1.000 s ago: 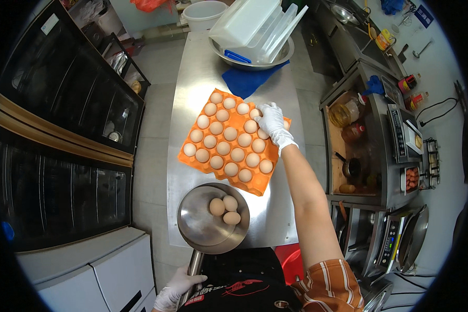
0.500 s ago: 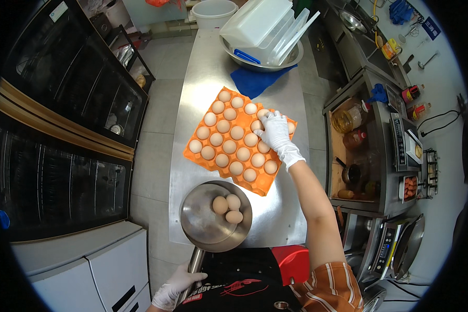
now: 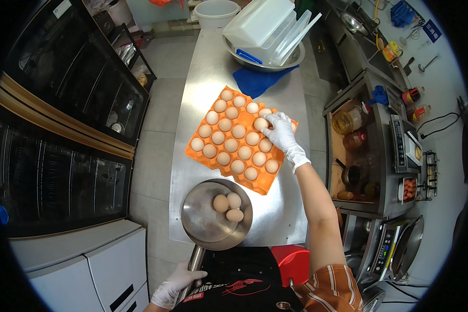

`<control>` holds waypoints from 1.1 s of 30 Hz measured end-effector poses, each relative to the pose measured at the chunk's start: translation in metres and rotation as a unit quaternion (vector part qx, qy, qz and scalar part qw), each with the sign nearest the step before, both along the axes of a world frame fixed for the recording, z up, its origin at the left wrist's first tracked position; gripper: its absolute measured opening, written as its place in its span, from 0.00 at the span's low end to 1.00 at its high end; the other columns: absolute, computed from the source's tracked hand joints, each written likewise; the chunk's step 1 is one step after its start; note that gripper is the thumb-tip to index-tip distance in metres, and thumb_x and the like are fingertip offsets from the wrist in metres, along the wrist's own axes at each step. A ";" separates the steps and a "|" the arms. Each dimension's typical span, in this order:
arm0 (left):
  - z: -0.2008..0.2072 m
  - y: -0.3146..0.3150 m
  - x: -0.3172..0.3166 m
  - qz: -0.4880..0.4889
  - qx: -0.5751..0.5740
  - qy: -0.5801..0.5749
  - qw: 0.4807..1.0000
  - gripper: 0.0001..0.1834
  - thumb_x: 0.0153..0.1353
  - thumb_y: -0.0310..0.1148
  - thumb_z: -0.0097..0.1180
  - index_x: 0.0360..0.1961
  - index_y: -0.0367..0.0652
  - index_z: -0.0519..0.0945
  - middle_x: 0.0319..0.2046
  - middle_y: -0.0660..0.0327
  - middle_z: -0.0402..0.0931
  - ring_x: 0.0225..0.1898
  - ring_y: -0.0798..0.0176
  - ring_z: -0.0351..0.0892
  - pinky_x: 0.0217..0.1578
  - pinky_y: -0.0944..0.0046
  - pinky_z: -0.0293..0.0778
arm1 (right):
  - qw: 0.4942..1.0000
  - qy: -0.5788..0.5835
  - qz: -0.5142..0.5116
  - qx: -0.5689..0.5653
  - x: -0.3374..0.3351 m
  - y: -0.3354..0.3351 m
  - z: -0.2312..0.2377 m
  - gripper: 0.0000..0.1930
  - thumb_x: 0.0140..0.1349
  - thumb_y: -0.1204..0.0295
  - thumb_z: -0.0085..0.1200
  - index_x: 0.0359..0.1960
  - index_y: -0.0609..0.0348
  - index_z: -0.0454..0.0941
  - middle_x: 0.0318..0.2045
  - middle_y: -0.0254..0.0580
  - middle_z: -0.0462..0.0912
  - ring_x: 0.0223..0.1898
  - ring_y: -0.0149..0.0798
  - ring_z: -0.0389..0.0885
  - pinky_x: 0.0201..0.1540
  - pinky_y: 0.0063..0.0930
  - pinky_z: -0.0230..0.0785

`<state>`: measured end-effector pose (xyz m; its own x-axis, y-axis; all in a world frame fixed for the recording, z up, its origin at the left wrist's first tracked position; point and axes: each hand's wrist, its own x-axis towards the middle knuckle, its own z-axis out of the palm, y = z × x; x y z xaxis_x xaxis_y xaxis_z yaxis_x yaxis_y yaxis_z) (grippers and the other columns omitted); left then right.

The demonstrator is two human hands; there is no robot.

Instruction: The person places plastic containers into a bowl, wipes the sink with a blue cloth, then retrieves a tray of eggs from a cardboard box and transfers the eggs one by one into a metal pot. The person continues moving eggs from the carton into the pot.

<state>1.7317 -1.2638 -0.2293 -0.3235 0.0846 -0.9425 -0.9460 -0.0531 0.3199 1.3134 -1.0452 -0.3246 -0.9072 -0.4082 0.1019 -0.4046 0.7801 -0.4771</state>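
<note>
My left hand (image 3: pixel 178 285), in a white glove, is closed round the handle (image 3: pixel 196 261) of a steel saucepan (image 3: pixel 203 223) at the table's near end. Three brown eggs (image 3: pixel 221 203) lie together inside the pan. Beyond it sits an orange egg tray (image 3: pixel 217 165) with many eggs in its cups. My right hand (image 3: pixel 281 132), gloved too, reaches over the tray's right side. Its thumb and fingers close on an egg (image 3: pixel 260 124) there, at or just above its cup. Part of the tray's right corner is hidden under this hand.
A steel basin (image 3: pixel 291 61) holding white plastic containers (image 3: pixel 257 26) stands at the far end of the table (image 3: pixel 192 93), with a blue cloth (image 3: pixel 260 82) beside it. Dark glass-door cabinets (image 3: pixel 62 78) line the left. On the right is a steel counter (image 3: pixel 372 140) with bottles and scales.
The fingers of my right hand have drawn back slightly to the right and closed on an egg in the tray. My left hand keeps its hold on the saucepan handle.
</note>
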 end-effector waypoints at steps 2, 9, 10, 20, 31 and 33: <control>-0.001 -0.001 0.000 -0.001 -0.002 0.009 1.000 0.15 0.54 0.27 0.64 0.38 0.35 0.72 0.22 0.63 0.74 0.21 0.69 0.75 0.23 0.68 0.70 | 0.998 0.010 0.033 0.050 -0.001 -0.003 -0.002 0.21 0.52 0.65 0.62 0.48 0.56 0.79 0.45 0.44 0.79 0.53 0.47 0.70 0.60 0.41 0.55; -0.003 -0.002 0.003 0.007 0.004 0.000 1.000 0.15 0.53 0.28 0.65 0.37 0.35 0.72 0.23 0.63 0.73 0.21 0.70 0.75 0.23 0.68 0.70 | 0.987 0.140 0.078 0.010 0.014 -0.036 -0.007 0.21 0.52 0.59 0.61 0.45 0.58 0.80 0.46 0.42 0.78 0.54 0.46 0.69 0.62 0.45 0.52; -0.004 -0.002 0.003 0.010 0.005 0.005 1.000 0.14 0.53 0.28 0.65 0.37 0.36 0.72 0.23 0.63 0.73 0.21 0.70 0.75 0.23 0.68 0.70 | 0.987 0.134 0.086 0.017 0.018 -0.044 -0.008 0.21 0.52 0.58 0.61 0.44 0.58 0.80 0.46 0.43 0.77 0.55 0.46 0.68 0.64 0.47 0.49; -0.005 -0.001 0.003 0.029 0.024 0.031 0.999 0.16 0.54 0.27 0.64 0.40 0.37 0.72 0.23 0.65 0.73 0.20 0.71 0.74 0.21 0.69 0.69 | 0.954 -0.198 0.035 -0.221 0.040 -0.046 0.026 0.21 0.55 0.68 0.61 0.51 0.60 0.77 0.50 0.42 0.76 0.57 0.41 0.69 0.64 0.37 0.56; -0.009 -0.006 0.002 0.001 0.012 0.013 1.000 0.14 0.54 0.29 0.64 0.37 0.38 0.72 0.21 0.64 0.73 0.20 0.70 0.75 0.21 0.69 0.70 | 0.792 -0.405 0.045 -0.456 0.084 -0.011 0.048 0.24 0.57 0.75 0.58 0.57 0.62 0.72 0.53 0.40 0.76 0.55 0.33 0.73 0.59 0.27 0.65; -0.006 -0.006 0.001 0.002 0.008 0.018 1.000 0.13 0.54 0.29 0.65 0.35 0.38 0.73 0.21 0.63 0.74 0.20 0.70 0.75 0.21 0.68 0.70 | 0.831 -0.373 0.028 -0.412 0.087 -0.011 0.047 0.22 0.57 0.75 0.58 0.56 0.61 0.73 0.50 0.40 0.77 0.52 0.32 0.74 0.55 0.25 0.69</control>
<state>1.7327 -1.2695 -0.2352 -0.3568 0.0974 -0.9291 -0.9339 -0.0618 0.3522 1.4006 -1.0564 -0.2779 -0.8249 -0.5231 -0.2141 0.2186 0.0540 -0.9743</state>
